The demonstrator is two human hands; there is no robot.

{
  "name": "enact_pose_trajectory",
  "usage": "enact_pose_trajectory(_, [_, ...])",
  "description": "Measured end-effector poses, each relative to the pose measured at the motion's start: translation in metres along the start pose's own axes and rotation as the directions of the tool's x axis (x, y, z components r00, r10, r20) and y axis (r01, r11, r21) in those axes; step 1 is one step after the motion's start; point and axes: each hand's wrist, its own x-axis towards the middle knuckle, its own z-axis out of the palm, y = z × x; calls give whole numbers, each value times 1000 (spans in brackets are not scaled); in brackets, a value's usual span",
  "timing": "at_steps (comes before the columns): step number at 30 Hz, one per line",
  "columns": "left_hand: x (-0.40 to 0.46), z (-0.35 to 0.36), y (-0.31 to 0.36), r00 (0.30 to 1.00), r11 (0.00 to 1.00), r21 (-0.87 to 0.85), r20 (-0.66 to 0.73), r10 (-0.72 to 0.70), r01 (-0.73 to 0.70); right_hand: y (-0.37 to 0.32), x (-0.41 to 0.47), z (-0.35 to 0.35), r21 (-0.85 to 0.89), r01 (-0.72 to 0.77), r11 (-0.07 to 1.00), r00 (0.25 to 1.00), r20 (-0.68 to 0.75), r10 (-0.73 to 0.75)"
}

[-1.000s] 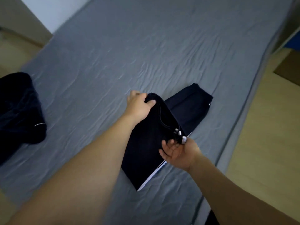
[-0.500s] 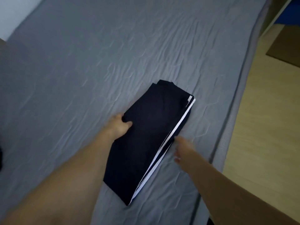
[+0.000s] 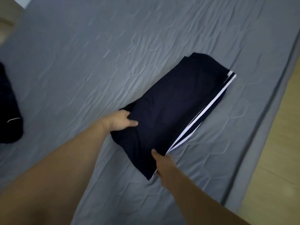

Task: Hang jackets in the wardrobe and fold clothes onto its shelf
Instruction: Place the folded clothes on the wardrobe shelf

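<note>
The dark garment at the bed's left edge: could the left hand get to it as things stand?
Probably yes, though not at once. Only bare grey sheet lies between the left hand and that dark garment, but the hand grips the folded navy trousers, which the right hand also holds.

A bed (image 3: 113, 54) in a wrinkled grey sheet carries a folded navy garment (image 3: 170, 111) with white stripes; another dark garment (image 3: 9, 111) lies at its left edge.

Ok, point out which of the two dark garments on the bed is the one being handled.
The folded navy garment with white side stripes near the bed's right edge: both hands grip it, left hand, right hand. The other dark garment lies untouched at far left.
</note>
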Motion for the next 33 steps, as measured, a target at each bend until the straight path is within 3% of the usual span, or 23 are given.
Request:
enact_pose_trajectory(3, [-6,-7,-22,995,978,-208,98,12,9,22,8,5,-8,29,1000,997,-74,-29])
enact_pose_trajectory(5, [-10,-3,-44,972,981,-177,231,-35,77,30,9,-5,12,83,996,983,-163,-80])
enact_pose_trajectory(6, [-10,2,-52,971,987,-131,231,-61,93,33,9,-12,7,98,995,978,-186,-95])
enact_pose_trajectory(10, [-13,24,-64,988,992,-34,-87,-125,122,48,-4,-24,-41,56,998,981,-184,-63])
enact_pose_trajectory(14, [-36,30,-72,979,965,-184,-39,-199,189,69,-18,-14,-184,48,982,968,-233,-91])
enact_pose_trajectory(16, [-57,29,-87,970,919,-323,-6,-241,227,85,-26,-8,-268,24,963,970,-226,-87])
enact_pose_trajectory(18, [-81,30,-110,974,853,-492,-37,-222,176,103,-36,1,-336,-7,942,972,-223,-73])
enact_pose_trajectory(21, [-116,46,-148,982,775,-624,-63,-178,100,131,-54,16,-415,-93,905,977,-211,4])
enact_pose_trajectory(24, [-144,67,-182,981,836,-519,35,-189,180,166,-75,24,-475,-155,866,983,-160,88])
enact_pose_trajectory(26, [-158,79,-207,971,907,-370,-40,-234,203,191,-91,27,-391,-242,888,969,-142,201])
enact_pose_trajectory(28, [-172,92,-229,937,916,-346,-202,-284,203,208,-109,33,-192,-394,899,919,-73,387])
enact_pose_trajectory(30, [-185,103,-242,907,861,-463,-238,-348,209,217,-117,37,-104,-478,872,877,-7,480])
enact_pose_trajectory(33, [-193,114,-248,908,699,-660,-60,-414,275,221,-121,29,-96,-528,844,846,23,532])
